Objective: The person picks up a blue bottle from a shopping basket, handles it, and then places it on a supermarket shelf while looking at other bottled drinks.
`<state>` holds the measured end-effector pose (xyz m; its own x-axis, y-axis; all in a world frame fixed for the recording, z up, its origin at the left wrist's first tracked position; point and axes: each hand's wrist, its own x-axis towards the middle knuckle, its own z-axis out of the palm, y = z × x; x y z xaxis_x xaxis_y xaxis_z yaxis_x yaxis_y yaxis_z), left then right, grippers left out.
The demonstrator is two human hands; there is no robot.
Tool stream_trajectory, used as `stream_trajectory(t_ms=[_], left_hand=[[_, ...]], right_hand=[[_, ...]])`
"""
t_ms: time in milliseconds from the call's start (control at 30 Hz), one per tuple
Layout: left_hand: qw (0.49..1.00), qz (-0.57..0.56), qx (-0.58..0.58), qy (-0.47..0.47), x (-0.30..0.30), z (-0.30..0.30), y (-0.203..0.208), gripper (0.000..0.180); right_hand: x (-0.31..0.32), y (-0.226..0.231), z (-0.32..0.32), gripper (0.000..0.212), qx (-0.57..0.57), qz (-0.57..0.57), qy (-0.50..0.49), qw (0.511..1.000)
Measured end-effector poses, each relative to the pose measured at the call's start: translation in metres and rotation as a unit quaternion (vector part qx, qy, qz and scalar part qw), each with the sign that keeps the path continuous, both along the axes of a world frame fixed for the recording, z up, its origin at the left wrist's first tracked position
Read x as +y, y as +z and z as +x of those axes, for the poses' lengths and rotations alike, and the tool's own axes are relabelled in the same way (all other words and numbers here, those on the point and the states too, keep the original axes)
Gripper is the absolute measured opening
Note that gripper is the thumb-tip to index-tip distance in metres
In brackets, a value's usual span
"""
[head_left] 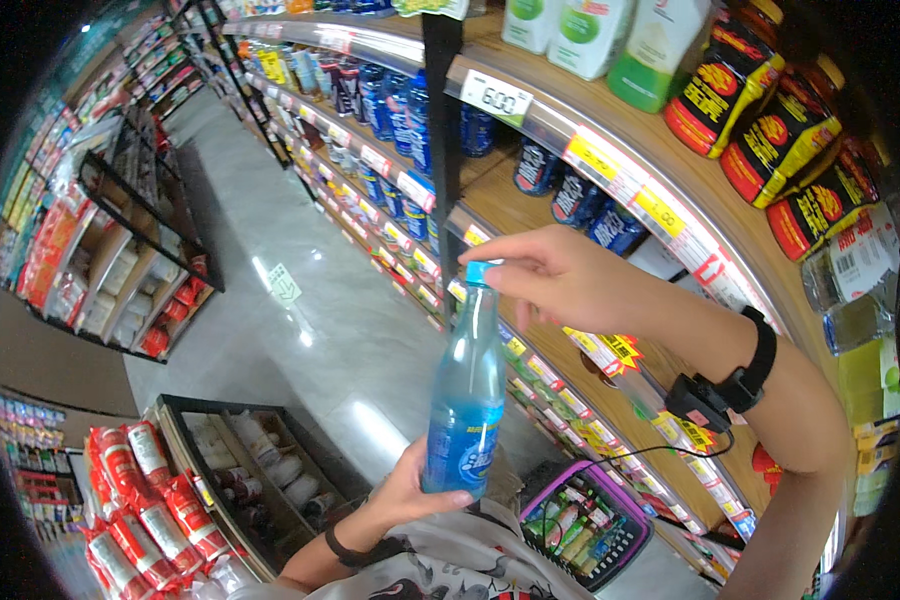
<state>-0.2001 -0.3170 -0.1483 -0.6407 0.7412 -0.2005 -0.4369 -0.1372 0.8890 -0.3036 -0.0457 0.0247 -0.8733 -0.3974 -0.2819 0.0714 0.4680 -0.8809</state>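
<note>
A clear bottle of blue drink [464, 400] with a light blue cap stands nearly upright in front of me. My left hand [420, 485] is wrapped round its lower part, thumb across the front near the base. At the top, my right hand [540, 275] pinches the cap [478, 272] between thumb and fingers, the other fingers curling beyond it. A black strap with a small dark device [705, 400] and a cable sits on my right forearm. Round my left wrist is a dark band [342, 548].
Store shelves [540, 120] run along the right, holding black-and-red bottles [725, 85], white-and-green cartons [585, 40] and blue cans [575, 195]. A purple-rimmed basket [638, 520] of packaged goods is low at the right. Red-and-white packets [140, 500] fill a stand at the left, beside a grey aisle floor [270, 250].
</note>
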Motion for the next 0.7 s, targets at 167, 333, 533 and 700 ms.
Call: stream_trajectory(t_ms=[167,333,533,700], left_hand=[[1.000,0.006,0.016,-0.009,-0.011,0.007,0.004,0.077],[0.999,0.036,0.027,-0.004,-0.021,0.012,0.005,0.079],[0.997,0.041,0.062,-0.006,-0.031,0.008,0.010,0.081],[0.995,0.019,0.101,-0.002,-0.054,0.017,0.011,0.075]], right_hand=[[-0.010,-0.010,0.002,0.034,0.019,-0.003,-0.010,1.000],[-0.013,-0.006,0.007,0.036,0.009,-0.036,0.006,0.999],[-0.024,-0.002,0.003,0.038,0.031,-0.003,0.016,0.999],[-0.047,-0.004,0.012,0.039,0.029,0.020,-0.011,0.999]])
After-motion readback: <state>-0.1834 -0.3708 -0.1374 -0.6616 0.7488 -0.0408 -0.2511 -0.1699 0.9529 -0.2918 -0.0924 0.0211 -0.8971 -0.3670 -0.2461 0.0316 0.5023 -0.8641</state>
